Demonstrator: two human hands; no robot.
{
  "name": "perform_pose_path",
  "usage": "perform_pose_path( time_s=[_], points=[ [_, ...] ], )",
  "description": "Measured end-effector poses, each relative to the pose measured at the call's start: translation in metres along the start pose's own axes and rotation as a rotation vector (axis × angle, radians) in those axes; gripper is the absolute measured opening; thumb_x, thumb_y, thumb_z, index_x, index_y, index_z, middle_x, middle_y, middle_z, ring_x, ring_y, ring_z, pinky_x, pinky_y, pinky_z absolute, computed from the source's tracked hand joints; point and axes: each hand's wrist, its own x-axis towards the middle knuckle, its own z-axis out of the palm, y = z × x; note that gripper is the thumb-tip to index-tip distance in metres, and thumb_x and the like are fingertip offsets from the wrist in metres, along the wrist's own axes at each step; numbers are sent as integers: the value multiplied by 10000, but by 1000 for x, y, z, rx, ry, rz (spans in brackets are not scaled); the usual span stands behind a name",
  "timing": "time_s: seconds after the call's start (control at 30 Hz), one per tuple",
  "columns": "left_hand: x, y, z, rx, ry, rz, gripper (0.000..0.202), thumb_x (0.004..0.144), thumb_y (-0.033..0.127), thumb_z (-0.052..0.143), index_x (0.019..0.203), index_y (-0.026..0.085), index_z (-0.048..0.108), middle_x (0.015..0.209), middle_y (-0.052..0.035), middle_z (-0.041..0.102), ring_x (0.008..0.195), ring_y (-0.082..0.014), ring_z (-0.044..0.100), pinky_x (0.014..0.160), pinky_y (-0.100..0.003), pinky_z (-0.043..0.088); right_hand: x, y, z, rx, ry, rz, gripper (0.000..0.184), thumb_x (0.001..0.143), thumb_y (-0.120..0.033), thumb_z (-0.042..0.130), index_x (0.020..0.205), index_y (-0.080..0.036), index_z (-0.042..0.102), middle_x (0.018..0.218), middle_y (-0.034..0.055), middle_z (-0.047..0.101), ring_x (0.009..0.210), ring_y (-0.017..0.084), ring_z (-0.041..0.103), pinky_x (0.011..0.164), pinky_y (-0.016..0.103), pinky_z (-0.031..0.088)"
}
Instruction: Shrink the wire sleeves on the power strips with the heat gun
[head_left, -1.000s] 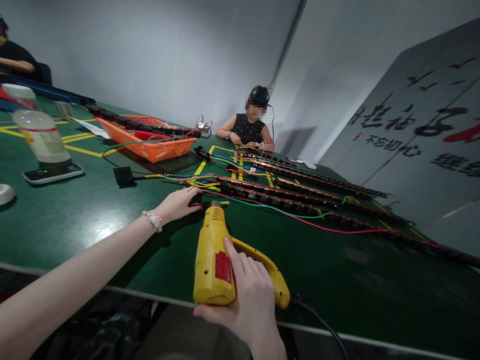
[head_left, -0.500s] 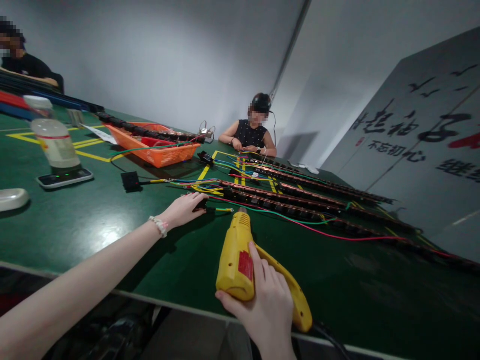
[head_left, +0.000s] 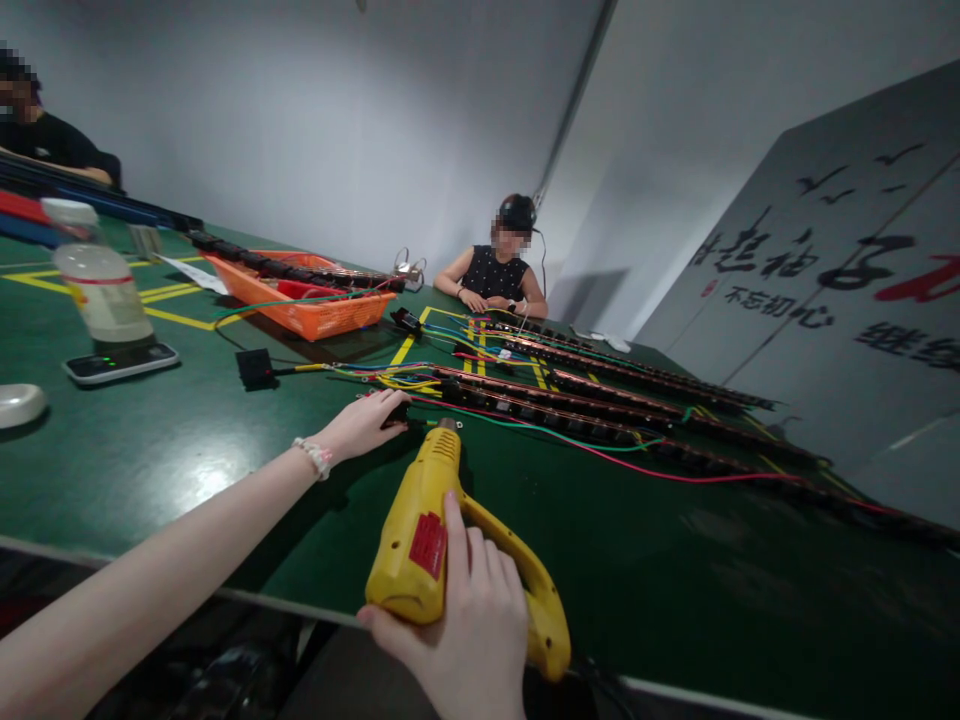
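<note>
My right hand (head_left: pixel 476 600) is wrapped round a yellow heat gun (head_left: pixel 409 525), which lies tilted over the near edge of the table. Its metal nozzle points away from me, close to a short wire with a ring terminal (head_left: pixel 459 425). Just left of the nozzle, my left hand (head_left: pixel 367 422) is closed on a small black connector (head_left: pixel 397 412), and that wire leads out of it. The fingers hide most of the connector. Beyond my left hand, a bundle of coloured wires (head_left: pixel 397 378) runs into long black strips with copper-coloured bars (head_left: pixel 540 405).
An orange basket (head_left: pixel 322 318) holds another black strip. At left stand a bottle (head_left: pixel 105 290) on a phone-like device (head_left: pixel 124 363) and a white mouse-shaped object (head_left: pixel 19 405). A black connector block (head_left: pixel 255 368) lies nearby. A co-worker (head_left: pixel 499 270) sits across the green table; another person (head_left: pixel 52 145) sits far left.
My right hand has swung the heat gun to the left, bringing its nozzle beside the wire by my left hand. My left hand keeps its hold on the connector.
</note>
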Motion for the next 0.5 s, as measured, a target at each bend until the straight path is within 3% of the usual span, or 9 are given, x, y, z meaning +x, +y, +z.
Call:
perform_pose_path(
  time_s=[0.23, 0.5],
  points=[
    [0, -2, 1, -23, -21, -4, 394, 858, 320, 448, 1230, 192, 473, 1197, -113, 584, 1083, -259, 568, 916, -394, 467, 0, -20, 3, 66, 23, -64, 1079, 608, -899, 412, 1306, -77, 435, 776, 97, 601, 664, 258, 588, 625, 414, 488],
    [-3, -3, -2, -44, -30, -3, 387, 860, 325, 438, 1220, 189, 469, 1208, -109, 574, 1097, -256, 558, 935, -393, 459, 0, -11, 1, 90, 30, -91, 1093, 588, -909, 413, 1303, -84, 452, 761, 76, 608, 640, 239, 592, 601, 387, 469]
  ],
)
